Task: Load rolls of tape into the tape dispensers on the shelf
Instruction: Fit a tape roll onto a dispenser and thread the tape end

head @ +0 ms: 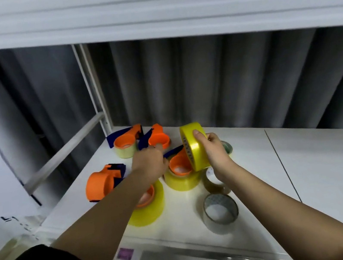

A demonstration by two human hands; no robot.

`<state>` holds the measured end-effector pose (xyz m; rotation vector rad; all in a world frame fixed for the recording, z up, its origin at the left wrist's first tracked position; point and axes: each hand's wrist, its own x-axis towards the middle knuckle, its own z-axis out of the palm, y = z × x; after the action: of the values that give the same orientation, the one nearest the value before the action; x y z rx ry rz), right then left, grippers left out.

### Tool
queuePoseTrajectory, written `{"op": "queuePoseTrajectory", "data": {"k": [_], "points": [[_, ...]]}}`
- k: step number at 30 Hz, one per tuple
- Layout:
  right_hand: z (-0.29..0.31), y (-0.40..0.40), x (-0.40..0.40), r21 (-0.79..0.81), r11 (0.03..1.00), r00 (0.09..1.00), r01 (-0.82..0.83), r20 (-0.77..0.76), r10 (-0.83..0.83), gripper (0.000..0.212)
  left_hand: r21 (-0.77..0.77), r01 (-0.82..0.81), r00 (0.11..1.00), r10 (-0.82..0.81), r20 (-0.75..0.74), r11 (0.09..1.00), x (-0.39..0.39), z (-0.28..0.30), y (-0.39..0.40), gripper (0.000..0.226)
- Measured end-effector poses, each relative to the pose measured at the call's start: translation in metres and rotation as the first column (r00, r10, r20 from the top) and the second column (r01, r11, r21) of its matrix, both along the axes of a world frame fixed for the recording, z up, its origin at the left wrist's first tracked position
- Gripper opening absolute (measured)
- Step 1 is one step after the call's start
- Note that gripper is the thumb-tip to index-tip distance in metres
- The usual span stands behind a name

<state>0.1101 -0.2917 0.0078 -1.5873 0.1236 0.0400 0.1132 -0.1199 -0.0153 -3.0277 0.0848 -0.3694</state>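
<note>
Your right hand (pixel 216 154) has its grip on a yellow tape roll (pixel 193 146), thumb over the outer band and fingers curled behind it, holding the roll on edge in the air above the white shelf (pixel 319 164). The roll hangs just over a loaded dispenser (pixel 180 169), whose orange hub already sits inside a yellow roll.

Your left hand (pixel 150 164) reaches further back, index finger extended and touching the empty dispenser (pixel 156 140), the orange-and-blue one with no roll on its hub. The other fingers are curled under, and from this angle you cannot tell whether they have taken hold of anything.

Other things lie around: a loaded dispenser at the back left (pixel 126 143), another empty dispenser (pixel 104 183) on its side to the left, a large yellow roll (pixel 150 210) with an orange hub in it beneath your left forearm, and a clear roll (pixel 220 212) near the front edge, with a brownish roll (pixel 214 182) partly hidden behind your right wrist.

By my reading, you are at the step of pairing a fresh roll with an empty dispenser. Next you will need a firm hold on that dispenser with the left hand. Then turn the roll flat, line its core up with the hub, and press it on squarely.
</note>
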Motion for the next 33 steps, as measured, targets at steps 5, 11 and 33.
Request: {"op": "queuePoseTrajectory", "data": {"k": [5,11,33], "points": [[-0.004,0.041,0.001,-0.03,0.999,1.0,-0.014,0.024,0.015,0.032,0.018,-0.02,1.0,0.02,0.024,1.0,-0.002,-0.007,0.051,0.037],[-0.006,0.1,-0.005,-0.01,1.0,1.0,0.017,0.027,-0.016,0.028,0.045,-0.064,0.998,0.065,-0.022,0.997,-0.003,-0.006,0.121,0.042],[-0.004,0.128,-0.022,0.073,0.994,0.997,0.076,-0.005,-0.076,0.025,-0.888,-0.262,0.959,0.201,-0.197,0.379,-0.017,-0.024,0.164,0.018]]}}
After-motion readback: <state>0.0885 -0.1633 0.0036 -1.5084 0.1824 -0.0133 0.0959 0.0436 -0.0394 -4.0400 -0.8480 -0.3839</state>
